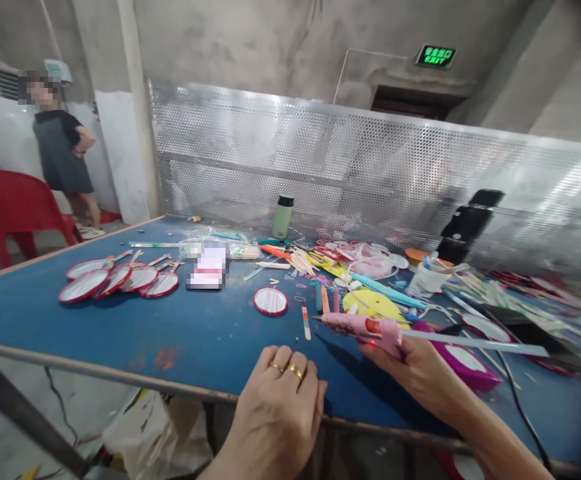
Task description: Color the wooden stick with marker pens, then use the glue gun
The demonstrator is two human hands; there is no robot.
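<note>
My right hand (420, 373) grips a pink hot glue gun (365, 329), its nozzle pointing left above the table. A long translucent glue stick (475, 342) sticks out of the gun's back. At the front edge of the table rests my left hand (280, 407), closed with its fingers curled under; two gold-coloured rings show, and no object is seen in it. Beyond the hands lie a round white disc with a red rim (270, 302) and a small striped stick (305, 322). Several similar round pieces with stick handles (140, 278) overlap at the left.
A phone (208, 265) lies near a green bottle (283, 217). Sticks, ribbons and a yellow disc (373, 303) clutter the right, around a white cup (428, 277). A black cord (518, 400) runs down at right. Behind stands a perforated metal panel (290, 147); a person (65, 147) is at far left.
</note>
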